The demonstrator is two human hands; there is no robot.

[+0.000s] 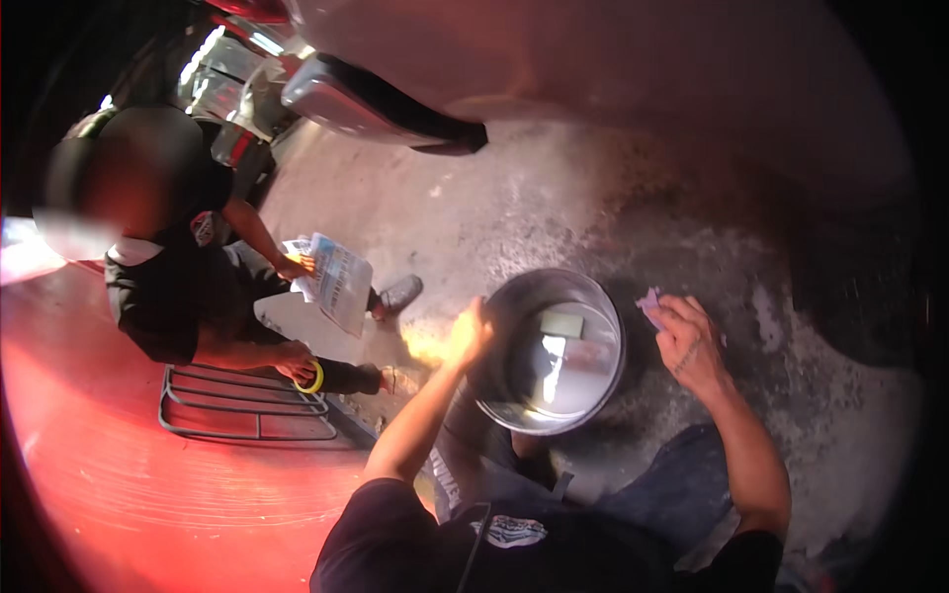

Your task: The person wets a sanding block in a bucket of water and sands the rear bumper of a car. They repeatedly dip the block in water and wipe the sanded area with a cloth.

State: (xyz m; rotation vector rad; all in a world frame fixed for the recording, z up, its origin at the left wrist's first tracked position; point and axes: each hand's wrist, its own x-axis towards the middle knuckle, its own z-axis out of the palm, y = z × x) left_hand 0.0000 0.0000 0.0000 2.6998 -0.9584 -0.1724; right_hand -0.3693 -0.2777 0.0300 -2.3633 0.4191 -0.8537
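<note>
A round metal basin (621, 346) is in front of me, above my legs. A pale green rectangular block (561, 324) lies in it, along with what looks like shiny liquid. My left hand (470, 334) is closed on the basin's left rim. To the right of the basin, my right hand (689, 341) pinches a small crumpled purple piece (649, 299) between thumb and fingers. Whether that piece is cloth or paper does not show clearly.
At left a co-worker (158, 296) in dark clothes holds newspaper sheets (341, 287) and a yellow tape roll (311, 377). A black metal rack (247, 405) stands by a red glossy surface (178, 494). A vehicle's side mirror (366, 104) juts out overhead. Stained concrete floor (554, 188) lies below.
</note>
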